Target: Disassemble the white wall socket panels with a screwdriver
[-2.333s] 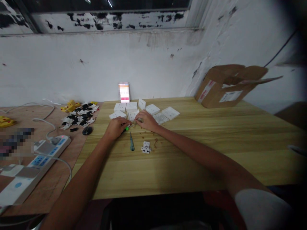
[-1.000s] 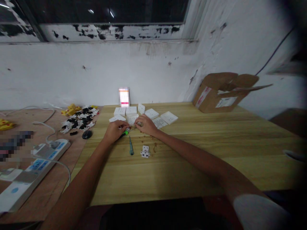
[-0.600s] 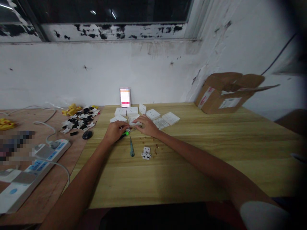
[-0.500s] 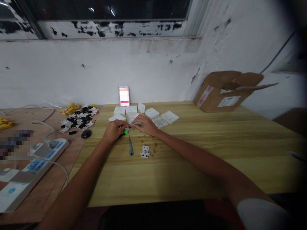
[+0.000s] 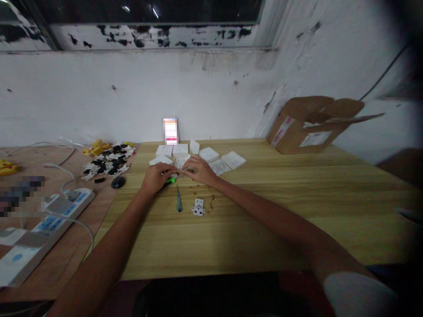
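My left hand (image 5: 156, 178) and my right hand (image 5: 200, 170) meet over the table, fingertips pinched close together. Whatever sits between them is mostly hidden, though a small pale bit shows at the right fingertips. Under the left fingers lies a tool with a bright green end (image 5: 172, 180). Nearer to me, a screwdriver with a teal handle (image 5: 179, 204) lies beside a white socket insert (image 5: 198, 207). Small brass-coloured metal pieces (image 5: 213, 200) are scattered to its right. Behind the hands are several white socket plates (image 5: 180, 150), one of them standing on edge.
A lit phone (image 5: 170, 131) leans against the wall. An open cardboard box (image 5: 307, 127) stands at the back right. On the left surface are a power strip (image 5: 49, 233) with cords, a black mouse (image 5: 118, 182), and a pile of black and white plastic parts (image 5: 109, 162).
The fingertips of both hands have drawn closer together, and less of the pale piece at the right fingers shows. The whole view has shifted slightly.
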Demonstrator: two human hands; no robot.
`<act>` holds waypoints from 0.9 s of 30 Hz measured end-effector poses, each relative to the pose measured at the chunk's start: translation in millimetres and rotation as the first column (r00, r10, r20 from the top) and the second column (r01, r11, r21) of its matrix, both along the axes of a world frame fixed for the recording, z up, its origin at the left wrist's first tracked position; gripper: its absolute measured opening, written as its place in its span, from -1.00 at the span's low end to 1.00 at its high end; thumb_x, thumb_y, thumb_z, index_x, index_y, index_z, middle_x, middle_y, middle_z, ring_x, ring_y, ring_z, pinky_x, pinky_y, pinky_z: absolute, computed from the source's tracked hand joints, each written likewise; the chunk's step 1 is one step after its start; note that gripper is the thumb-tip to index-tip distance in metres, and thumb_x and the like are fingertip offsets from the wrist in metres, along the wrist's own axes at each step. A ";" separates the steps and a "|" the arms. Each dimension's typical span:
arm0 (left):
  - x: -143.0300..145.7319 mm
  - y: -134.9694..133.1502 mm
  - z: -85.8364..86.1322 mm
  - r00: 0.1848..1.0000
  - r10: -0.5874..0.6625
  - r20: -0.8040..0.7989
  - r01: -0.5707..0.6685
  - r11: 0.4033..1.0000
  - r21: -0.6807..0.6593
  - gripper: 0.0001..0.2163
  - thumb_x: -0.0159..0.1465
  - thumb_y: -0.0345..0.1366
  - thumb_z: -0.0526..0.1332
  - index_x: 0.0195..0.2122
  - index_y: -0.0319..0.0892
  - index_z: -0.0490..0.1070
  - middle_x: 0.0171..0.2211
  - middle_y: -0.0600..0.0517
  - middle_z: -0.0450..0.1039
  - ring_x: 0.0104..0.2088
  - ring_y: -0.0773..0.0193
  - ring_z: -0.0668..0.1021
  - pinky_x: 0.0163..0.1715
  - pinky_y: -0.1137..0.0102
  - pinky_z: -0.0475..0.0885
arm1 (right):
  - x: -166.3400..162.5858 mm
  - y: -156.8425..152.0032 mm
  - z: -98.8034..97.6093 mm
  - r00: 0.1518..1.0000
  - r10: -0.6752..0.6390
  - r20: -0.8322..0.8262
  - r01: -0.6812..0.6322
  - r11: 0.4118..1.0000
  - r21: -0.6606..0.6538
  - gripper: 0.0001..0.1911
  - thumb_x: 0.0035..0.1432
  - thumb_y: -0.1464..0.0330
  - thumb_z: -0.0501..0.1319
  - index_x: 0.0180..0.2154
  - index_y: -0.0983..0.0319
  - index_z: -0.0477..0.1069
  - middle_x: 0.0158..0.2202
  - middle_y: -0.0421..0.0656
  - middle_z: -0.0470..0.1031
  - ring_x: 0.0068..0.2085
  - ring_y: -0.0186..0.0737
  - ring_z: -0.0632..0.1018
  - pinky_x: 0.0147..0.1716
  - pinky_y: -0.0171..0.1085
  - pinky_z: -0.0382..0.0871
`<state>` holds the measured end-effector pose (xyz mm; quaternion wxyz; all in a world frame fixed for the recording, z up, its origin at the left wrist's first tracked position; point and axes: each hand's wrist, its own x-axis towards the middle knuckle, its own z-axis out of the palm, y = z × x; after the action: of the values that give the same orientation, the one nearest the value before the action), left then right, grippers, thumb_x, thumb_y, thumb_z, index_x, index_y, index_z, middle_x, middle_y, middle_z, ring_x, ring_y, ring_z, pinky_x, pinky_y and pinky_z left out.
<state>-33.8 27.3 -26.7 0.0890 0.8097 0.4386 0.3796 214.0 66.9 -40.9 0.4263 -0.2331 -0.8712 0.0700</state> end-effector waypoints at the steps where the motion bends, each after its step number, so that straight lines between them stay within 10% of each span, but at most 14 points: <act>1: -0.1 0.4 -0.4 1.000 -0.005 0.003 0.005 1.000 0.004 -0.83 0.36 -0.20 0.30 -0.15 -0.07 0.69 -0.19 -0.01 0.70 -0.20 0.16 0.65 -0.13 0.31 0.50 | -0.2 0.7 -0.7 1.000 0.004 -0.007 -0.004 1.000 0.011 -0.98 0.31 0.35 0.34 -0.21 0.10 0.56 -0.22 -0.18 0.60 -0.11 -0.14 0.56 0.00 -0.06 0.43; 27: 1.7 -1.5 3.4 1.000 0.005 -0.008 -0.005 1.000 0.015 -0.85 0.35 -0.22 0.31 -0.16 -0.06 0.69 -0.20 -0.01 0.69 -0.23 0.16 0.64 -0.16 0.31 0.49 | -0.2 -1.8 -0.5 1.000 -0.003 -0.013 0.003 1.000 0.019 -0.96 0.32 0.33 0.32 -0.25 0.11 0.53 -0.25 -0.17 0.58 -0.12 -0.13 0.54 -0.04 -0.06 0.44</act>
<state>-32.1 25.7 -23.4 0.0800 0.8109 0.4379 0.3798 213.8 65.2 -41.4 0.4341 -0.2299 -0.8688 0.0624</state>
